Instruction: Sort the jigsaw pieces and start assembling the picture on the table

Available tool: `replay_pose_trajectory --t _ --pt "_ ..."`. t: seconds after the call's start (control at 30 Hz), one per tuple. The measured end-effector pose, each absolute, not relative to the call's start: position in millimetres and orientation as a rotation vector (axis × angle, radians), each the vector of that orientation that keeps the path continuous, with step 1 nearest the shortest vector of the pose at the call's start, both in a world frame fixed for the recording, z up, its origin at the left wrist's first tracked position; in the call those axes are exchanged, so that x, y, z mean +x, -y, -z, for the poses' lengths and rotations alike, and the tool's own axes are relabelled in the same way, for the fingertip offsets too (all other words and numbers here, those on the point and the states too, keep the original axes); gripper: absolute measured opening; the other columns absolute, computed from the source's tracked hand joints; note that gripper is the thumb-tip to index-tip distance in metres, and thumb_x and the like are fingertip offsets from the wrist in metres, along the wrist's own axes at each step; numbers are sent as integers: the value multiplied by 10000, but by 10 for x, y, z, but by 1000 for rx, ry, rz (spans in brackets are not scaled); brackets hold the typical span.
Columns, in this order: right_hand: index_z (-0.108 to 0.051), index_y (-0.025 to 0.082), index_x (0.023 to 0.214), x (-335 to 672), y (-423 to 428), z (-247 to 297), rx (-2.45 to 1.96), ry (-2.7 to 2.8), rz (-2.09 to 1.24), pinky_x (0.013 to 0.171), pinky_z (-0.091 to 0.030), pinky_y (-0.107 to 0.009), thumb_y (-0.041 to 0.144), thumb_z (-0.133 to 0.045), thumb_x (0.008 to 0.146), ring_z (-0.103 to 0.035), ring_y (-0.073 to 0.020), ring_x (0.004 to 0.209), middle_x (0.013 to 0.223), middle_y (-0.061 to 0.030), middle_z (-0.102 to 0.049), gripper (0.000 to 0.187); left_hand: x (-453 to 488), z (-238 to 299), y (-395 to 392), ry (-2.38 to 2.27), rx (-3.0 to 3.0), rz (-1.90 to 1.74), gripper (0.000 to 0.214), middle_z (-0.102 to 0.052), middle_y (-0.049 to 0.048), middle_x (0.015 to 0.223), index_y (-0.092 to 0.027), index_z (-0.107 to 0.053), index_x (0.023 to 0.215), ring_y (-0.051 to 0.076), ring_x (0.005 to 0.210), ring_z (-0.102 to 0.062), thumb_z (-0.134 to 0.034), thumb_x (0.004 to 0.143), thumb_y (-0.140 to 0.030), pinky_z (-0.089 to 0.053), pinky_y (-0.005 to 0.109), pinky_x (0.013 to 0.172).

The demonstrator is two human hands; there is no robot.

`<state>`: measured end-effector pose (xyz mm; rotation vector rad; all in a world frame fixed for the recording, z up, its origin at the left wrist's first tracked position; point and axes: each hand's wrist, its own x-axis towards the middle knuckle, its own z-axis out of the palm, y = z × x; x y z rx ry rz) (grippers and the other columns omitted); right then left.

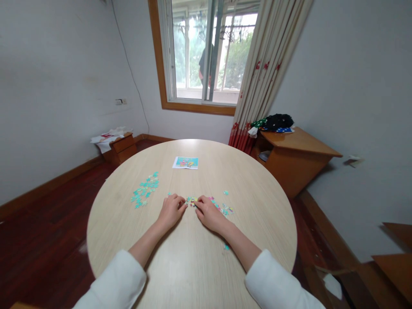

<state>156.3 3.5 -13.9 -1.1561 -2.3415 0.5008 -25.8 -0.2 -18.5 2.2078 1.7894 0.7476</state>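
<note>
A small patch of yellow and multicoloured jigsaw puzzle pieces (192,201) lies flat on the round table between my hands. My left hand (173,209) is closed, its thumb and fingertips at the patch's left edge. From the other side, my right hand (209,212) curls its fingers onto the right part of the patch, covering some of it. More loose pink, teal and yellow pieces (228,209) lie just beyond the right hand. A single teal piece (169,193) sits above my left hand. Which exact piece each hand pinches is too small to tell.
The round wooden table (154,266) bears a spread of teal pieces (144,191) at the left and a picture card (186,162) at the back. Single pieces lie at the upper right (225,192) and by my right forearm (227,247). A wooden cabinet (299,143) stands behind, right.
</note>
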Motion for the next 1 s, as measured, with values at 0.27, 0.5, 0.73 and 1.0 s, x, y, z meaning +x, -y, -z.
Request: replay_pose_trajectory --t 0.27,0.5,0.73,1.0 --pt "-631 141 958 1566 -22 104 -1142 2343 -501 899 -442 -313 81 -484 849 -538 -167 939 979 -88 -546 193 -241 172 8 -1791 2216 -736 130 -634 56 839 -179 -646 838 214 857 -579 -562 818 -275 -390 355 802" --pt "-626 133 984 1569 -13 104 -1176 2376 -466 910 -430 -303 93 -474 861 -531 -174 973 1006 -98 -550 199 -279 122 48 -1789 2212 -668 136 -629 62 852 -182 -651 842 213 859 -576 -549 823 -271 -395 352 805" --pt "-605 140 1096 1538 -68 128 -1319 2460 -195 928 -355 -402 145 -470 882 -500 -228 1016 1056 -125 -569 253 -311 6 93 -1767 2182 -554 108 -635 73 877 -167 -656 821 219 883 -580 -582 796 -241 -392 348 806" --pt "-534 167 1239 1520 -167 130 -1334 2454 -190 934 -317 -404 216 -438 916 -473 -247 1102 1201 -131 -565 340 -285 -14 120 -1632 2220 -554 100 -635 63 884 -176 -657 806 213 887 -584 -609 776 -257 -384 347 830"
